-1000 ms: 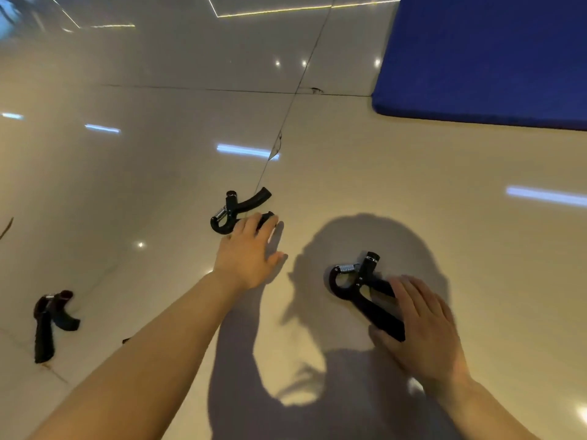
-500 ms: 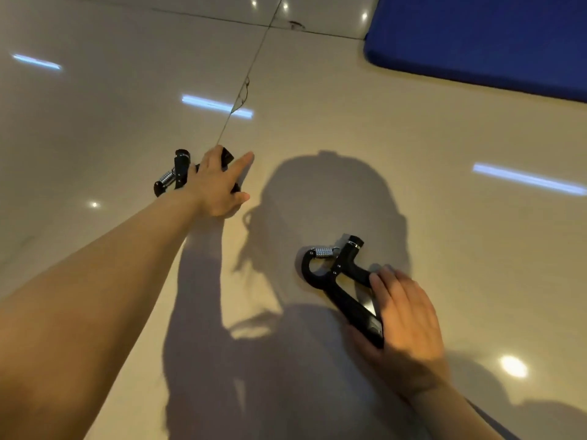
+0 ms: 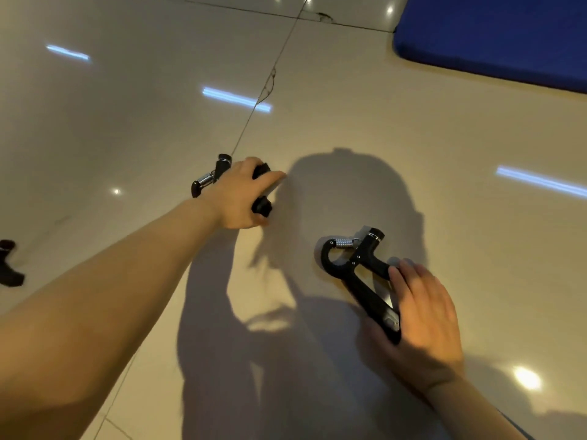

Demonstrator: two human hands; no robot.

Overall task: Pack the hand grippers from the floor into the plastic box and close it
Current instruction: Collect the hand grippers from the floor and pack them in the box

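Bare tiled floor [image 3: 365,128] lies open between and beyond the two held hand grippers, hemmed only by the blue mat [image 3: 495,36] at far right and a third hand gripper [image 3: 8,268] lying at the left edge.

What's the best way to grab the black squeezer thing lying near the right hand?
Probably by the two long handles of the hand gripper, coming down from above on the near right, where the right hand lies. It lies flat on the floor, handles fanning toward that hand, while the spring end looks small and knobbly.
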